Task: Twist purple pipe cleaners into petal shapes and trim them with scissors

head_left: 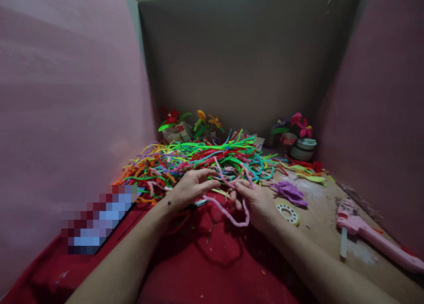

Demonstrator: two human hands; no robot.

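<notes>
Pink fuzzy stem (236, 224) pinched in right hand (256, 201); left hand (188, 187) fingers parted.

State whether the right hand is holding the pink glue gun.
No, the right hand holds a pink fuzzy stem, and the pink glue gun lies apart on the brown surface.

Lt. pink pipe cleaner (238, 224), bent, mid-air

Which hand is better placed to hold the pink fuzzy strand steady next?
Probably the right hand: it pinches the pink fuzzy strand, whereas the left hand looks open, with no clear grip.
</notes>
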